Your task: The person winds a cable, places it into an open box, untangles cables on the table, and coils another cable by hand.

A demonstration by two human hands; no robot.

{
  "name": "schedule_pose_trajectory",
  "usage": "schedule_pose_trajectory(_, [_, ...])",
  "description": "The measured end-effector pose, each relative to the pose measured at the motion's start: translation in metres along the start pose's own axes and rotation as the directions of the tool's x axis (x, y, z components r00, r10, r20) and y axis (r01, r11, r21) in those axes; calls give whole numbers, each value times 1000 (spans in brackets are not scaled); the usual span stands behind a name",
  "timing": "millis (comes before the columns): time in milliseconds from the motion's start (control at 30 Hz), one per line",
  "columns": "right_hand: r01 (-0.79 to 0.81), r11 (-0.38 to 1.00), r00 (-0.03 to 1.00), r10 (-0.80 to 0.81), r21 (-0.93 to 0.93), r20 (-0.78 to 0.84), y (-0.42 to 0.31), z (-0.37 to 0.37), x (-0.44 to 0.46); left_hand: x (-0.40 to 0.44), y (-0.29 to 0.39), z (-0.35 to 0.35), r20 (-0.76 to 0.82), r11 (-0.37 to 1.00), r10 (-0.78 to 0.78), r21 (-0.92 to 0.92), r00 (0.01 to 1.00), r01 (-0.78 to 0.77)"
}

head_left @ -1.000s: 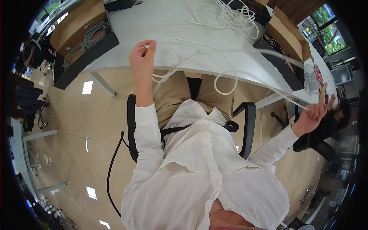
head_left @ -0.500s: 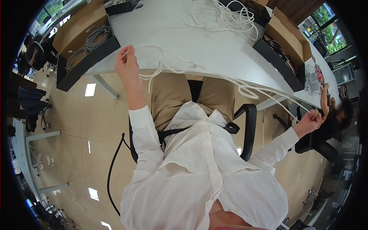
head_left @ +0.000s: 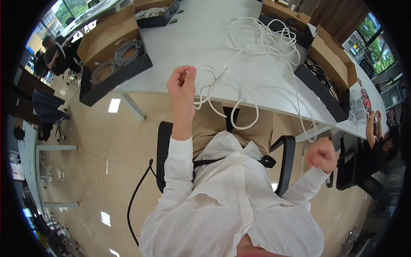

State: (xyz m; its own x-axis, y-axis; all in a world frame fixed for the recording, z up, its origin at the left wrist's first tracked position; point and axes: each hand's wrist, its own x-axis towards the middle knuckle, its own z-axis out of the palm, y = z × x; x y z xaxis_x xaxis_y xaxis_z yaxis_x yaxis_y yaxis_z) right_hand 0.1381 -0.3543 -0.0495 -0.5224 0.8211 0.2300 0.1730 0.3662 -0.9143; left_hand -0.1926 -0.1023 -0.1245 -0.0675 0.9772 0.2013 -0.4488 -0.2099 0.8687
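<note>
My left hand [head_left: 182, 83] is closed in a pinch on a white cable [head_left: 246, 127], above the table's front edge. Loose loops of that cable spread over the edge and hang above my lap. A clear connector plug [head_left: 226, 67] shows on the table to the right of this hand. My right hand [head_left: 322, 155] is off the front of the table at the right, its fingers smeared by motion. A hanging cable loop [head_left: 313, 140] ends right by its upper side; whether they touch is unclear.
On the white table [head_left: 192, 47] lies a white cable tangle [head_left: 276, 40]. An open box [head_left: 115, 85] of grey cables stands left, another box [head_left: 156, 19] behind it. Boxes of dark cables [head_left: 323, 77] stand right. Chair armrests [head_left: 287, 162] flank me. A person [head_left: 374, 145] sits far right.
My right hand has moved inward and down, and the stretched cable strands have gone slack into loops. My left hand keeps its pinch on the cable. The view has shifted.
</note>
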Motion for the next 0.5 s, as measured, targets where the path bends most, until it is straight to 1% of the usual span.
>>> schedule_pose_trajectory(67, [71, 996, 970, -58, 47, -235, -7, 21, 17, -6, 0, 6, 56, 999, -49, -7, 997, 50])
schedule_pose_trajectory(133, [154, 985, 885, -105, 72, -454, -14, 50, 47, -12, 3, 12, 153, 998, -59, 18, 987, 57])
schedule_pose_trajectory(167, [-111, 915, 786, -158, -387, -598, -13, 56, 69, -16, 6, 15, 211, 998, -56, 48, 976, 47])
schedule_pose_trajectory(200, [-427, 598, 681, -280, -678, -676, -9, 55, 86, -20, 8, 17, 264, 997, -52, 77, 963, 33])
schedule_pose_trajectory(233, [-479, 503, 640, -361, -720, -678, 1, 54, 91, -25, 10, 20, 330, 995, -51, 101, 943, 18])
schedule_pose_trajectory(300, [-573, 304, 574, -514, -761, -637, 24, 52, 101, -32, 13, 22, 539, 993, -37, 113, 842, -29])
schedule_pose_trajectory(333, [-556, 283, 608, -503, -782, -614, 26, 49, 105, -33, 14, 23, 622, 992, -32, 116, 782, -51])
schedule_pose_trajectory(400, [-533, 249, 673, -454, -808, -584, 29, 52, 104, -38, 21, 25, 710, 984, -121, 177, 694, -10])
schedule_pose_trajectory(433, [-543, 217, 700, -415, -811, -580, 23, 55, 108, -42, 24, 28, 753, 978, -171, 210, 635, 13])
schedule_pose_trajectory(500, [-522, 333, 789, -162, -785, -593, 35, 50, 96, -46, 20, 30, 719, 985, -126, 173, 684, 0])
